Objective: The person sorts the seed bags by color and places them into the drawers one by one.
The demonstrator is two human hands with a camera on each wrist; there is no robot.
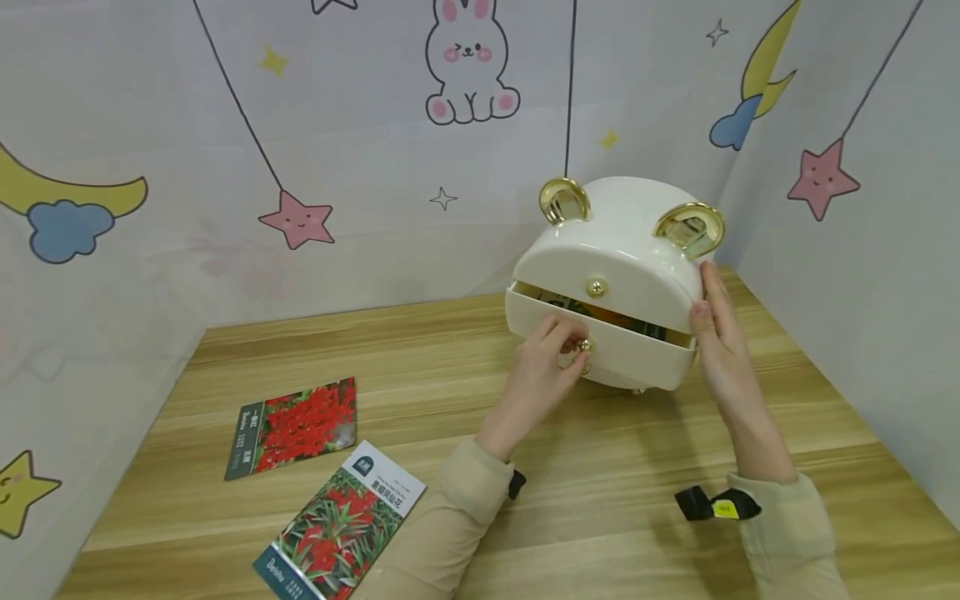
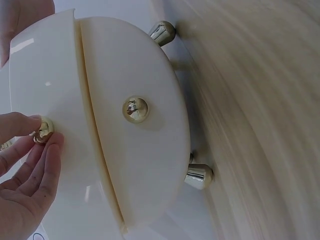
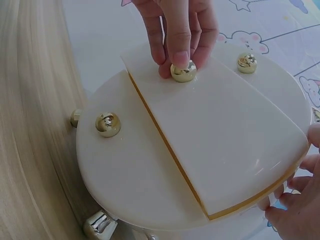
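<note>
A rounded white drawer box (image 1: 637,217) with gold ear shapes stands at the back right of the table. Its middle drawer (image 1: 637,354) is pulled partway out, and colourful packets (image 1: 622,319) show inside through the gap. My left hand (image 1: 536,375) pinches the gold knob (image 2: 44,130) of that drawer between thumb and fingers. Against the box's right side rests my right hand (image 1: 727,358), its thumb near the front edge and its fingers along the side. The lower drawer (image 2: 145,160), with its own gold knob (image 2: 135,109), sits closed.
Two seed packets with red flowers lie on the wooden table: one (image 1: 307,425) farther left, the other (image 1: 341,525) nearer me beside my left sleeve (image 1: 450,517). A patterned wall (image 1: 375,150) stands behind the box, and another wall (image 1: 862,275) runs along the right.
</note>
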